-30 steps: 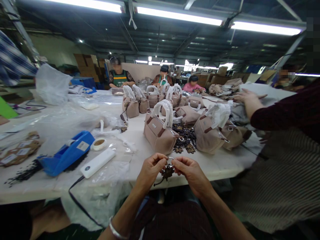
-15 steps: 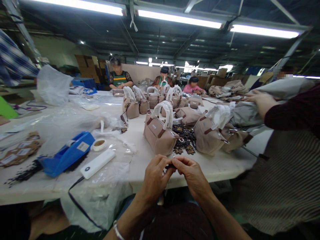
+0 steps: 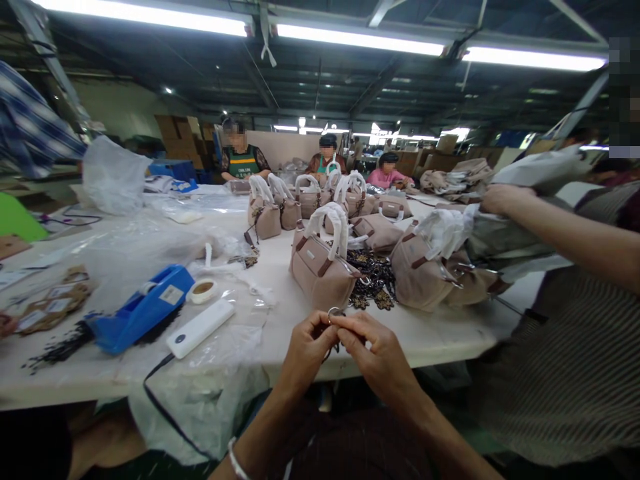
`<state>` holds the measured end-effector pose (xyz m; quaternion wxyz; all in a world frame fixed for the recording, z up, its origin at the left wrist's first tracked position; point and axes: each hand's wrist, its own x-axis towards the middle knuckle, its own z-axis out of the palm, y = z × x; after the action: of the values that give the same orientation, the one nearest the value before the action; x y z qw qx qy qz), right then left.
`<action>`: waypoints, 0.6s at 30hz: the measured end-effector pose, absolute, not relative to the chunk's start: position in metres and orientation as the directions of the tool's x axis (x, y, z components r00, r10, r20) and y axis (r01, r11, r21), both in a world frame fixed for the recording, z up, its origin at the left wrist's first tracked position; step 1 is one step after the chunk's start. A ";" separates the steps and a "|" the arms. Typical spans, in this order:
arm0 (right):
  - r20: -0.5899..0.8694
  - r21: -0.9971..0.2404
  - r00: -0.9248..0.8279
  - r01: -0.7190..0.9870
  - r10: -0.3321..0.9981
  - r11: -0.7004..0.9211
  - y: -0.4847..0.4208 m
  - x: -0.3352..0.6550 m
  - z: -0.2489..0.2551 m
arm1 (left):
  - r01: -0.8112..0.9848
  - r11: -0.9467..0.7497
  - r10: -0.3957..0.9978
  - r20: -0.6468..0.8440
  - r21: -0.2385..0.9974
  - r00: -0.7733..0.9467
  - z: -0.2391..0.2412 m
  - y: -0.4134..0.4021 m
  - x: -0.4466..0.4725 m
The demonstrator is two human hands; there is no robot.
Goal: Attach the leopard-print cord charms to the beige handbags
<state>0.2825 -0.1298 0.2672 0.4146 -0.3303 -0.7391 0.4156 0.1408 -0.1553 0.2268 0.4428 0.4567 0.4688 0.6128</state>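
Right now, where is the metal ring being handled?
In the head view, the metal ring is just below centre, at the fingertips of the left hand and right hand, on the near side of the closest beige handbag.

The left forearm [image 3: 270, 421] and right forearm [image 3: 440, 421] slant inward from the near side; the left hand [image 3: 306, 352] and right hand [image 3: 376, 348] meet, fingers [image 3: 354, 324] bent and pinching.

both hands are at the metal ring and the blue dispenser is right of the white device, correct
Not quite: the head view shows the blue dispenser left of the white device, not right. The left hand and right hand are at the metal ring.
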 end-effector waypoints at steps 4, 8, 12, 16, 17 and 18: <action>0.211 -0.959 -0.398 0.092 0.893 0.268 -0.123 0.285 0.262 | -0.243 -0.114 0.982 0.072 0.963 -0.176 0.226 -0.154 0.139; 0.260 -0.946 -0.239 0.131 0.936 0.296 -0.111 0.292 0.258 | -0.303 -0.102 0.982 0.047 0.948 -0.183 0.226 -0.153 0.139; 0.344 -0.904 -0.318 0.144 0.884 0.403 -0.105 0.295 0.262 | -0.319 -0.109 0.983 0.054 0.941 -0.177 0.224 -0.154 0.138; 0.256 -0.950 -0.419 0.059 0.871 0.308 -0.105 0.291 0.258 | -0.280 -0.101 0.988 0.062 0.955 -0.144 0.225 -0.155 0.138; 0.221 -0.965 -0.432 0.031 0.874 0.259 -0.105 0.289 0.256 | -0.266 -0.100 0.988 0.064 0.959 -0.139 0.225 -0.155 0.138; 0.184 -0.979 -0.439 0.002 0.880 0.206 -0.105 0.288 0.254 | -0.254 -0.097 0.989 0.064 0.962 -0.136 0.226 -0.155 0.138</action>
<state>0.2882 -0.1052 0.2540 0.4109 -0.3345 -0.6589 0.5339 0.1377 -0.1554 0.2260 0.5080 0.4173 0.4400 0.6117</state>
